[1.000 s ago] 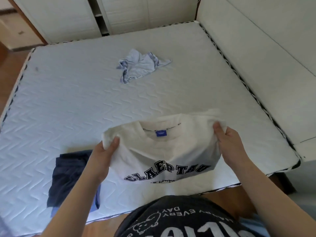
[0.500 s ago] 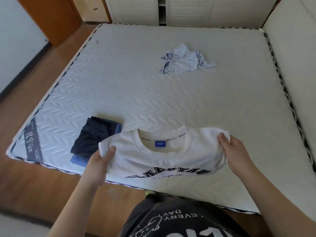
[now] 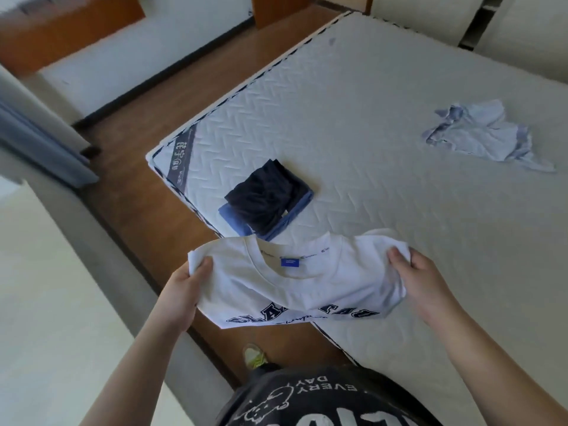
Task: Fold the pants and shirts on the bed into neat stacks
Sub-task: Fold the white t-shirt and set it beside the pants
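Observation:
A folded white T-shirt [image 3: 292, 284] with dark block letters and a blue neck tag hangs in the air over the bed's near corner. My left hand [image 3: 181, 290] grips its left end and my right hand [image 3: 421, 278] grips its right end. Just beyond it, a small stack of folded dark navy and blue garments [image 3: 267, 199] lies on the mattress [image 3: 384, 124] near the left corner. A crumpled pale blue garment [image 3: 485, 133] lies further off at the right.
Wooden floor [image 3: 147, 167] runs along the mattress's left edge and under my feet. A pale wall or cabinet side [image 3: 46, 302] stands close at my left. White wardrobe doors [image 3: 522, 23] rise behind the bed.
The view has swung left, so the navy stack now lies straight ahead of the shirt. Both hands keep their grip on the shirt, which has moved left toward that stack.

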